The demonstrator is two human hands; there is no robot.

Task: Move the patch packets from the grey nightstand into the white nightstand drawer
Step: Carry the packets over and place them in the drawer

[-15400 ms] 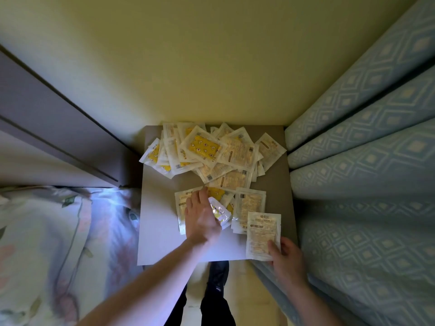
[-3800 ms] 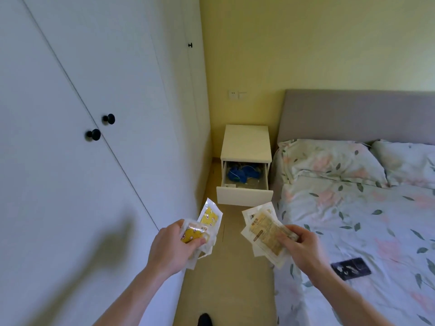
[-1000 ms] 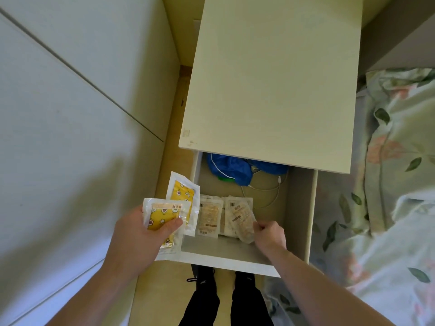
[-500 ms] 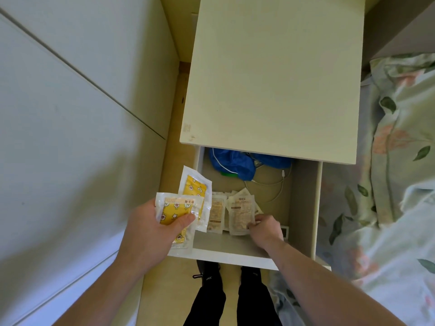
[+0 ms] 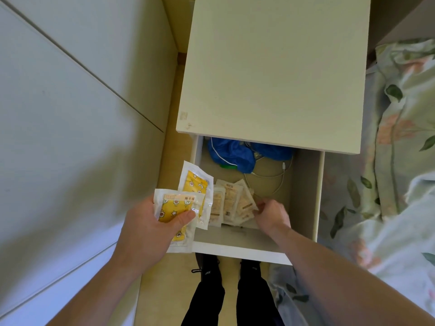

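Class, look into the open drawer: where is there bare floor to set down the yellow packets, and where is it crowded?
Bare floor lies along the drawer's front wall, below the beige packets, and on the right between the white cable and the right wall. The back is crowded by the blue bag; the middle by packets and the right hand.

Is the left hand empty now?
No, the left hand grips a small stack of yellow patch packets beside the open drawer.

Yellow patch packets [image 5: 182,203] fanned above open white drawer's [image 5: 240,251] front-left corner; beige packets [image 5: 231,202] overlapping on drawer floor.
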